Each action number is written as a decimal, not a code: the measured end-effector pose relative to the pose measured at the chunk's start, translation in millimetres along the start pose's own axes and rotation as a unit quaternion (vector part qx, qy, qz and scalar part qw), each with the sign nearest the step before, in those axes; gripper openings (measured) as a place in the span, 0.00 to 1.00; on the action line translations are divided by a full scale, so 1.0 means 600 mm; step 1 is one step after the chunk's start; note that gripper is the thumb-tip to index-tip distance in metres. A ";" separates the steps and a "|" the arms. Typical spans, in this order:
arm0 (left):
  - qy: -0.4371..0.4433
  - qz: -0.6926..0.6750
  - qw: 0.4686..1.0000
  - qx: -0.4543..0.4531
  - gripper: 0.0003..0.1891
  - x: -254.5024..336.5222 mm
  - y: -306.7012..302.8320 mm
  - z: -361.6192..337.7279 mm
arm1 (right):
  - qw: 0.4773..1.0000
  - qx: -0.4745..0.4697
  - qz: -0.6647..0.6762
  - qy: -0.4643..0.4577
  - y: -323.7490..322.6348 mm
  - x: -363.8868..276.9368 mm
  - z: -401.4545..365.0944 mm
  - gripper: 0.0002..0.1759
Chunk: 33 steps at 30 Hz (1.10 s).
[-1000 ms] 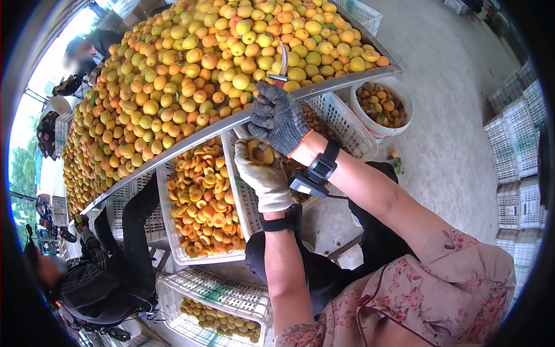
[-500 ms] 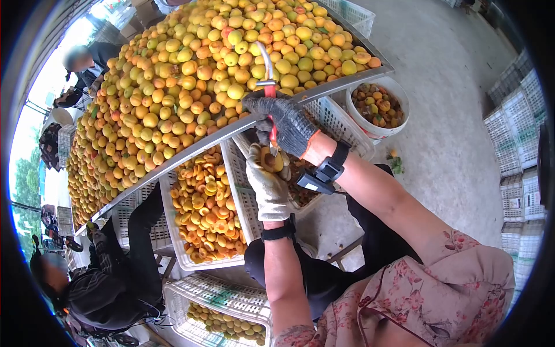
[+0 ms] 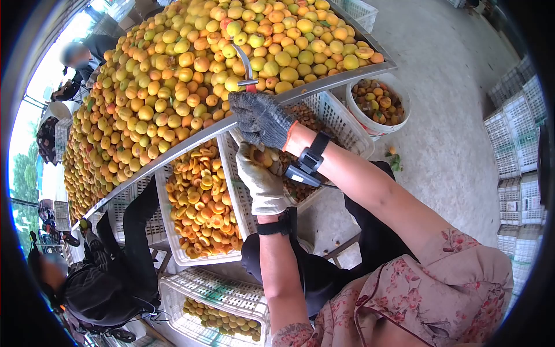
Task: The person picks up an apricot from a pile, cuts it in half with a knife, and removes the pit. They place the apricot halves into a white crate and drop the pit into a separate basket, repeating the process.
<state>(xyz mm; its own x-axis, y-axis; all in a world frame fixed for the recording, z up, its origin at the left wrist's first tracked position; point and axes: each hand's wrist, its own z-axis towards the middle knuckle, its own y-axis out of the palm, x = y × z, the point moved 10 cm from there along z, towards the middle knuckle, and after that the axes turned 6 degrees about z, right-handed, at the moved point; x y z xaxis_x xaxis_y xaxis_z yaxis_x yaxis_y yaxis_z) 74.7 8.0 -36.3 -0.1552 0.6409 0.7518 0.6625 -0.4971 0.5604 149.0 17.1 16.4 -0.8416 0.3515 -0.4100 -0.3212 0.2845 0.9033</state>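
Observation:
My right hand [image 3: 263, 120], in a dark grey knitted glove, is wrapped round the red handle of a curved knife [image 3: 249, 74]. Its hooked blade points up and away over the apricot pile, and the glove covers most of the handle. Just below, my left hand [image 3: 260, 182] in a whitish glove grips a cut apricot [image 3: 263, 157], its brownish hollow facing up. Both hands meet at the metal table's near edge, above the crates. Under them, a crate of apricot halves [image 3: 205, 211] stands beside a crate of brown pits [image 3: 306, 118].
Whole apricots [image 3: 173, 87] cover the table behind its metal rim [image 3: 167, 151]. A white bucket [image 3: 407, 118] of fruit stands at right. Nearer me is a crate [image 3: 222, 289] of greenish fruit. A person [image 3: 104, 289] sits at left, another [image 3: 87, 63] farther off. Stacked crates [image 3: 509, 139] line the right.
Both hands have shifted slightly left in view. My right hand has turned, so the knife leans further left and less of its red handle shows. The apricot stays in my left hand.

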 end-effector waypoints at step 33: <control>-0.075 -0.026 0.994 -0.076 0.19 -0.009 0.010 -0.002 | 0.980 -0.174 0.097 0.014 0.034 0.019 0.012 0.06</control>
<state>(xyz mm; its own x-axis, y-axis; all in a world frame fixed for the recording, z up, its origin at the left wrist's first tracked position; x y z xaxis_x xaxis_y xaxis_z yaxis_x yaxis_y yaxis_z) 78.3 0.9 -36.4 -0.0673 0.7421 0.6669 0.5359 -0.5370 0.6515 135.9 33.5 29.1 -0.9114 0.3427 -0.2277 -0.2788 -0.1072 0.9544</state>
